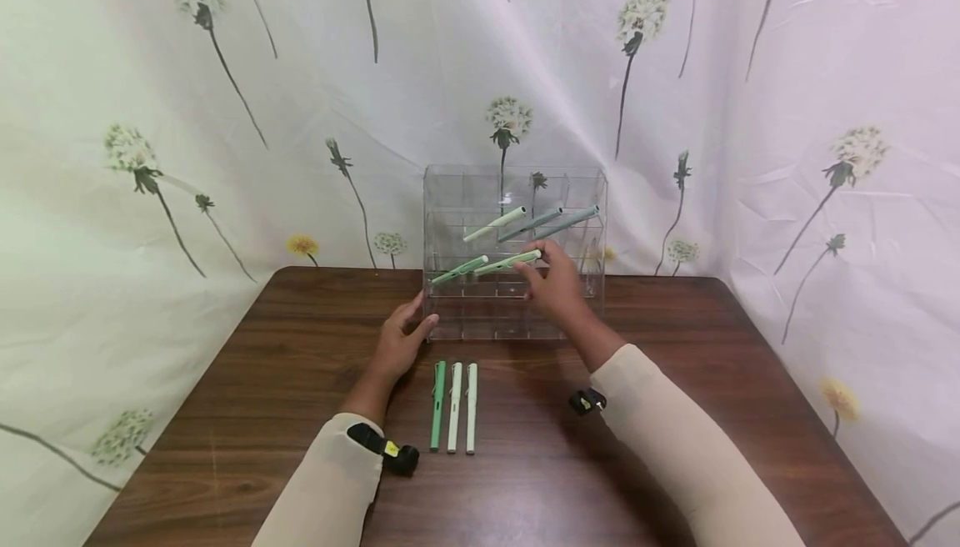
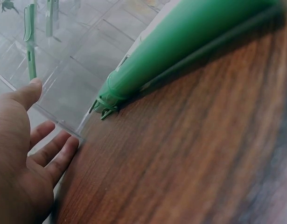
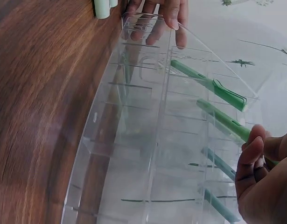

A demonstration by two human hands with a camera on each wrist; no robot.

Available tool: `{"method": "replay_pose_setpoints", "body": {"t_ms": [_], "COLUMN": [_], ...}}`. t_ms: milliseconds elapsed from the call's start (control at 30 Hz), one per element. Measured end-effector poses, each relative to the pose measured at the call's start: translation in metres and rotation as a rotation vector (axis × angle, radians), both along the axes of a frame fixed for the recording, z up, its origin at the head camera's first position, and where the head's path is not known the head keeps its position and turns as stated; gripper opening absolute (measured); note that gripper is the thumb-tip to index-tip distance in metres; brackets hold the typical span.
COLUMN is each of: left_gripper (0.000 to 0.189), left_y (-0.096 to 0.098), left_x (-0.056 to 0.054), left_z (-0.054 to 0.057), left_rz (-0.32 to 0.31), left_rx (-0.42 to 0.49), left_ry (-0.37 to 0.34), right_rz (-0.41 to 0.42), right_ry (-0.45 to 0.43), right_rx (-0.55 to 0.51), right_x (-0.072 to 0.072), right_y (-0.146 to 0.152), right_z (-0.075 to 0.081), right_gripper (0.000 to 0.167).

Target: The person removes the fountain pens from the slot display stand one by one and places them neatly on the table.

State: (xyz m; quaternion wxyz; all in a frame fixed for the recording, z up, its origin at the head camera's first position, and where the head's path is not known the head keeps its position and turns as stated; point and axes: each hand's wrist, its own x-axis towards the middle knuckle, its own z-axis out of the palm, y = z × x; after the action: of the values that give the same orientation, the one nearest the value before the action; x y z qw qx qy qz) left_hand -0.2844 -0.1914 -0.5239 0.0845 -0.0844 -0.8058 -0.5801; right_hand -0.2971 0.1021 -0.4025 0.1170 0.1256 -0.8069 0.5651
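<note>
My right hand (image 1: 557, 284) pinches the upper end of a light green pen (image 1: 501, 264), which lies slanted in a compartment of a clear plastic organizer (image 1: 442, 190). Beside it a green pen (image 1: 459, 268) leans in the neighbouring compartment. Higher up sit a pale green pen (image 1: 495, 223) and two grey-blue pens, one (image 1: 529, 224) left of the other (image 1: 567, 222). At the organizer's lower left side, my left hand (image 1: 397, 343) touches the clear panel with its fingers extended.
In front of the organizer, a green pen (image 1: 438, 405) and two whitish pens, one in the middle (image 1: 454, 408) and one on the right (image 1: 471, 408), lie side by side on the wooden table (image 1: 247, 414). A flowered cloth (image 1: 360, 113) hangs behind.
</note>
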Motion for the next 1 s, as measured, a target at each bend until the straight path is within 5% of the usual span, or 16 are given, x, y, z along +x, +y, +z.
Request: {"method": "replay_pose_setpoints", "body": {"t_ms": [467, 1000], "left_gripper": [0.068, 0.067], "left_y": [0.0, 0.0], "left_x": [0.001, 0.001], "left_z": [0.001, 0.0], "left_rz": [-0.001, 0.011], "left_rx": [0.0, -0.023], "left_ry": [-0.008, -0.005], "right_rz": [-0.021, 0.139], "right_ry": [0.207, 0.132], "right_rx": [0.056, 0.021], "right_x": [0.034, 0.065], "right_y": [0.024, 0.029], "right_z": [-0.006, -0.03], "right_gripper": [0.022, 0.04]}}
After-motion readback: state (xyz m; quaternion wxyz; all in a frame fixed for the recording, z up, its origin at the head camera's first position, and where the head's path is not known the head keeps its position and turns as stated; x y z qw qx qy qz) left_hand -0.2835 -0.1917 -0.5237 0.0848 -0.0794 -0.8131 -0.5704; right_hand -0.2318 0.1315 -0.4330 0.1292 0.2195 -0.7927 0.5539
